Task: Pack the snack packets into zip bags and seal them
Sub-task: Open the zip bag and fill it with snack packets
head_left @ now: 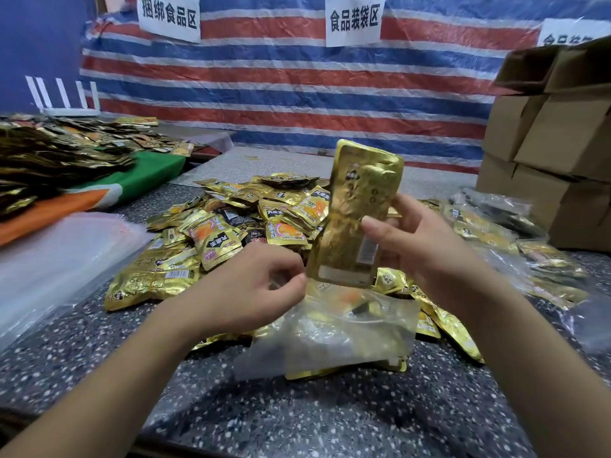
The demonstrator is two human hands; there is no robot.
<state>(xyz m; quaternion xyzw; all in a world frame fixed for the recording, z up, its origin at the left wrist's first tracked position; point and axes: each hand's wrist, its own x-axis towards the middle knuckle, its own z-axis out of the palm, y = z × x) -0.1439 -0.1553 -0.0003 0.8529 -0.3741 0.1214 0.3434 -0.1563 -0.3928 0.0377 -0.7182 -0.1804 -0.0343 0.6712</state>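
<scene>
Gold packet held upright above mouth of zip bag, lower end just over opening. Gripped at mid-height by right hand, fingers and thumb curled round it from right side. Left hand pinching bag's upper left lip, fingertips closed on film, apparently holding mouth open. Bag lying near front-centre of table, resting on near edge of packet pile; some gold and orange already visible inside thru film, count inside not readable.

Step in hand, by judgement: loading, packet abt to be dropped in. Bag not yet sealed. Next move calls for: lip kept open w/ left, packet lowered end-first w/o snagging on film, then release; zip strip needs both sides lined up before pressing shut.

Counts: 1 packet in hand; 1 bag being filled. Loose pile at table centre: dozens, too many and too overlapped for exact count. Second heap of packets at far left on green-orange cloth, also uncountable. Stack of clear empty bags at left edge, number not discernible. Filled bags along right edge, several, exact no. unclear. Cardboard boxes stacked at far right corner, at least 4. Paper signs on striped tarp behind: 3, third cut off.
</scene>
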